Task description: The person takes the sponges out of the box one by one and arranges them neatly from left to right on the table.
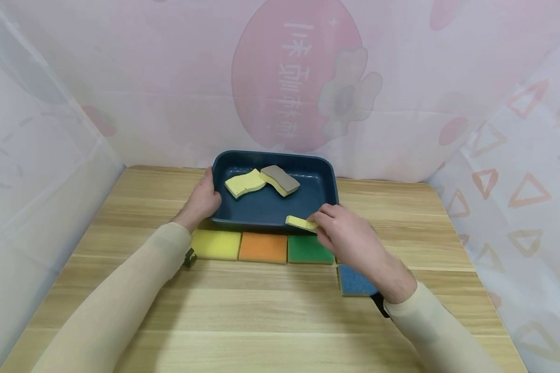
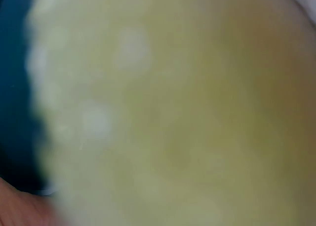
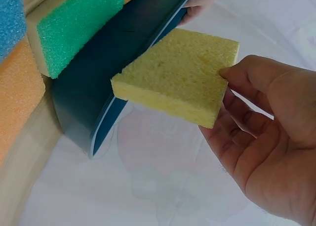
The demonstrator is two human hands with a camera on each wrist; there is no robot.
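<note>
A thin yellow sponge (image 1: pixel 301 223) is pinched at one end by the right hand (image 1: pixel 350 241), thumb on top and fingers beneath, as shown in the right wrist view, where the sponge (image 3: pixel 177 75) is held flat and clear of any surface. In the head view it is carried just over the near rim of a dark blue tray (image 1: pixel 324 178), with the hand itself on the near side of that rim.

The tray's left edge is gripped by the left hand (image 1: pixel 200 201), its thumb laid over the rim; the fingers below cannot be seen. Only a blurred pale yellow surface is given by the left wrist view, so nothing more can be told from it.

Inside the tray, beyond the right hand and just past the left hand's thumb, a wavy yellow sponge (image 1: pixel 242 183) is lain flat, and a grey-topped sponge (image 1: pixel 280 180) is set touching or just overlapping its far end.

On the desk (image 1: pixel 261 311), a row of coloured sponges is lined up just in front of the tray: a yellow square sponge (image 1: pixel 216 244) beside the left wrist, an orange sponge (image 1: pixel 263 247) next to it, and a green sponge (image 1: pixel 308 249) partly covered by the right hand. A blue sponge (image 1: pixel 354 282) is found under the right wrist, nearer the person.
</note>
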